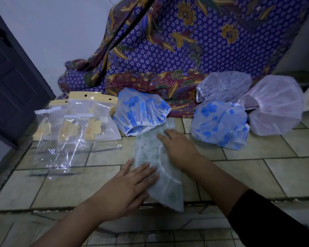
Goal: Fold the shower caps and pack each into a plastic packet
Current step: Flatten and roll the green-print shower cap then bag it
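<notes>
A pale green-patterned shower cap (151, 152) lies flattened into a long strip on the tiled floor in the middle. My left hand (130, 186) rests flat on its near left edge, fingers spread. My right hand (177, 147) presses flat on its far part, palm down. Neither hand grips anything. To the left lie several clear plastic packets (64, 150); some with yellow header cards hold yellow-flowered caps (93, 129). Loose caps wait behind: one blue-flowered cap (139, 111), a second blue-flowered cap (219, 123), a greyish-white cap (223, 86) and a pinkish-white cap (275, 106).
A purple batik cloth (168, 50) hangs and pools on the floor behind the caps. A dark door (11, 77) stands at the left. A step edge (257, 200) crosses the tiled floor near my forearms.
</notes>
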